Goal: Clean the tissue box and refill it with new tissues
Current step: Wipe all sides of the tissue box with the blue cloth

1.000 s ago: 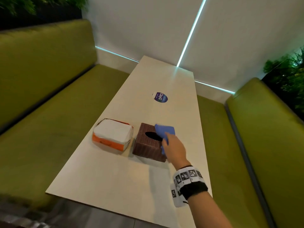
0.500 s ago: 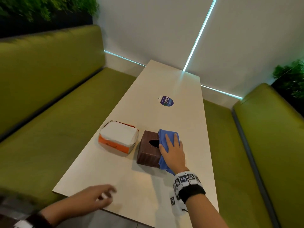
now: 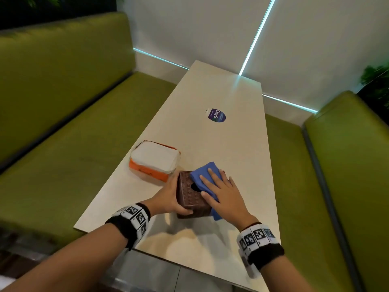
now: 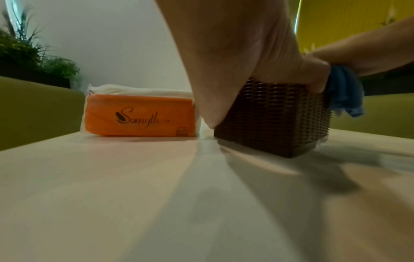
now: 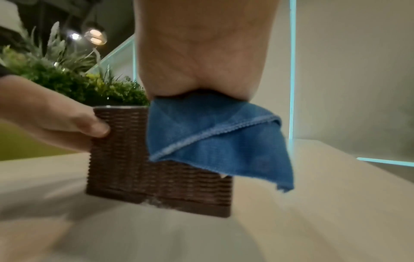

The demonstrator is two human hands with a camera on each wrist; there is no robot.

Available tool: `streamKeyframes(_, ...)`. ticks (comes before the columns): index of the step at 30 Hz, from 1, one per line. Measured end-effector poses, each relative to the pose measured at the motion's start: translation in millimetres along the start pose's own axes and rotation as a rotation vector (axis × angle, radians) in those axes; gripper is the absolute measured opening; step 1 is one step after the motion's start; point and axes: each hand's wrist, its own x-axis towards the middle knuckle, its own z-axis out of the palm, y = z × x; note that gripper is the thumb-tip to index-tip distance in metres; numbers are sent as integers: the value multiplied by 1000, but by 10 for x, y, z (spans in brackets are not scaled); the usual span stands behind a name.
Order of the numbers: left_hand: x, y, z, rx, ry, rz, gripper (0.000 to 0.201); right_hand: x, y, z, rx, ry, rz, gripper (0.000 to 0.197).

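The head camera looked forward and down from above the near edge of the surface [image 3: 212, 148], along its length to the far edge at the wall. The left wrist camera sat very low, almost on the surface, close behind the left hand [image 4: 235, 58], facing the tissue box [image 4: 275, 117] and the orange tissue pack [image 4: 139, 115]. The right wrist camera sat equally low and near, behind the right hand [image 5: 201, 49], facing the same box from its right side, past the blue cloth [image 5: 215, 140]. All three views shared the box, the cloth and the surface around them; the pack showed only in the head and left wrist views.
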Motion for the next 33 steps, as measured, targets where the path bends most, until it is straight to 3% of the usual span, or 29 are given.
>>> streamKeyframes(5, 44, -28, 66, -18, 42, 4, 113, 272, 49, -28, 80, 3, 335, 56)
streamKeyframes(7, 62, -40, 79, -31, 47, -1, 113, 304, -144, 9, -57, -7, 243, 54)
streamKeyframes(10, 79, -32, 87, -50, -14, -21, 101, 233, -398, 45, -60, -24, -62, 54)
streamKeyframes(12, 80, -41, 100, -67, 6, -46, 110, 272, -320, 19, -18, -17, -86, 46)
streamKeyframes(14, 75, -47, 96, -46, 49, -63, 123, 361, -210, -4, -15, 47, 50, 43)
streamKeyframes(17, 86, -68, 111, -9, 57, -47, 124, 450, -303, 13, -39, 84, 307, 46)
streamKeyframes(19, 90, -50, 78, -14, 7, -73, 114, 423, -513, 81, -57, 46, 215, 48)
streamKeyframes(21, 76, -32, 61, -60, -79, -143, 73, 271, -654, 142, -58, 29, 11, 49)
streamKeyframes(22, 62, -36, 51, -86, -92, -140, 67, 166, -649, 150, -54, 28, -67, 48)
streamKeyframes(25, 64, -119, 48, -142, -29, -99, 123, -103, -368, 151, -65, 67, -209, 45)
streamKeyframes(26, 67, -126, 45, -109, -13, -87, 131, -160, -225, 146, -47, 99, -203, 45)
streamKeyframes(29, 85, -68, 41, -94, 0, -71, 125, -224, 139, 105, 165, 257, 34, 42)
streamKeyframes(31, 103, -64, 57, -98, -1, -59, 123, -202, 95, 139, 276, 318, 239, 40)
streamKeyframes(33, 106, -79, 65, -80, 9, -54, 124, -154, -204, 217, 104, 353, 274, 48)
